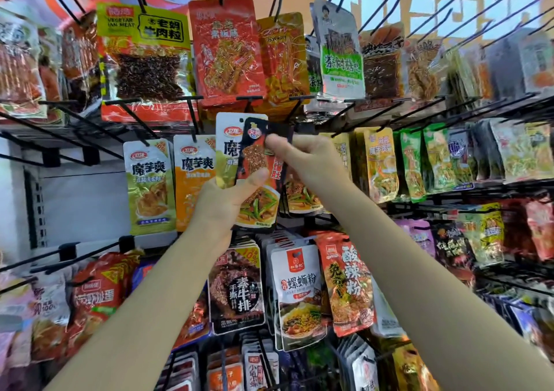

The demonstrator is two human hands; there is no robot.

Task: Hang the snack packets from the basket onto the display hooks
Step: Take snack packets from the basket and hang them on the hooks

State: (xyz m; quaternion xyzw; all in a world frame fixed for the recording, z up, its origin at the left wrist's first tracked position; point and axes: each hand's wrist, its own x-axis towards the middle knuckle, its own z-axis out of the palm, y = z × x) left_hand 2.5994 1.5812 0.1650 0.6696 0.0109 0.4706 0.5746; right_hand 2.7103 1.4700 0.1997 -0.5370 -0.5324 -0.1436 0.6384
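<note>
In front of the packed display wall, at the middle row of hooks, I have both arms raised. My left hand (221, 201) grips a small stack of snack packets (258, 177) from below, thumb pressed across the face of the front one, a dark packet with a red band and a picture of green peppers. My right hand (311, 159) pinches the top edge of that front packet, fingers (277, 143) closed on it just under the black hook (295, 110) that juts out above. I think the hanging hole is close to the hook's tip, but my fingers cover that spot and I cannot tell whether it is threaded.

Behind the stack, a white-topped packet (229, 138) hangs on the neighbouring hook, partly hidden by what I hold. To its left hang an orange packet (193, 180) and a green packet (150, 186) of the same brand. Directly above is a red packet (224, 51), with a yellow-green packet (144, 54) of vegetarian meat beside it. Below my wrists hang a dark packet (236, 291), a white noodle packet (299, 294) and an orange-red one (350, 285). More identical pepper packets (302, 195) already hang just behind my right wrist, crowding the space around the hook.
</note>
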